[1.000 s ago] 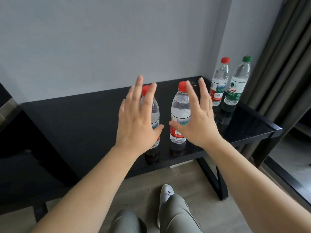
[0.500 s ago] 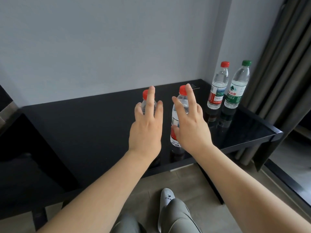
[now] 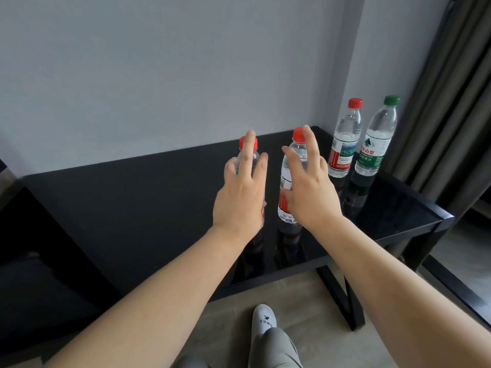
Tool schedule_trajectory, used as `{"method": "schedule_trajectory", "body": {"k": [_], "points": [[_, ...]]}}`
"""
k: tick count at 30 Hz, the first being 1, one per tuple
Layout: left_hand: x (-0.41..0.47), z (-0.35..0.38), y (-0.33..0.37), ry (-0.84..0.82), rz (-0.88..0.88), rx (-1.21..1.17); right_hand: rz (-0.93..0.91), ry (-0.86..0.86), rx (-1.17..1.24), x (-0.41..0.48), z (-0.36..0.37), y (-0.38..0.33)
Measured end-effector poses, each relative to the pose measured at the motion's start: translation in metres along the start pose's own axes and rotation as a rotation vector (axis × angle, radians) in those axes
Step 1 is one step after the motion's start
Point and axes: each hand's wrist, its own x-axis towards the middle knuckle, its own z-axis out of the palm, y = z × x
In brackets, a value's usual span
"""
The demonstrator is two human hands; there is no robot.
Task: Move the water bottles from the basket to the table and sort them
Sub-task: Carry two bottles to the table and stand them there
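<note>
The left hand (image 3: 240,192) is raised with its grip spread and fingers straight. It hides most of a small red-capped bottle (image 3: 242,144) behind it, so only the cap and slivers of clear shoulder show. Whether skin meets plastic cannot be told. At that bottle's 3 o'clock a second small bottle (image 3: 287,179) stands upright on the glossy black surface (image 3: 132,208). It is clear, with a red cap and a red label low down. The right hand (image 3: 309,189) covers its right side, grip likewise spread, thumb near the label; contact is unclear. At 2 o'clock, in the far corner, stands a taller red-capped bottle (image 3: 344,144) with a red-and-white label. Just beside it at 3 o'clock is a green-capped bottle (image 3: 376,144) with a green label. The frame's right edge cuts off a grey curtain (image 3: 451,102).
</note>
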Motion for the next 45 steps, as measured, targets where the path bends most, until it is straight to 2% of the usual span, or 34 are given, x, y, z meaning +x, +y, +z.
{"method": "schedule_trajectory", "body": {"k": [20,45], "points": [[0.102,0.082,0.042,0.024,0.018,-0.044,-0.022,-0.012,0.033,0.076,0.028,0.099],[0.139,0.115,0.048,0.037,0.002,-0.007,-0.049,-0.015,0.056,0.100,0.041,0.119]]}}
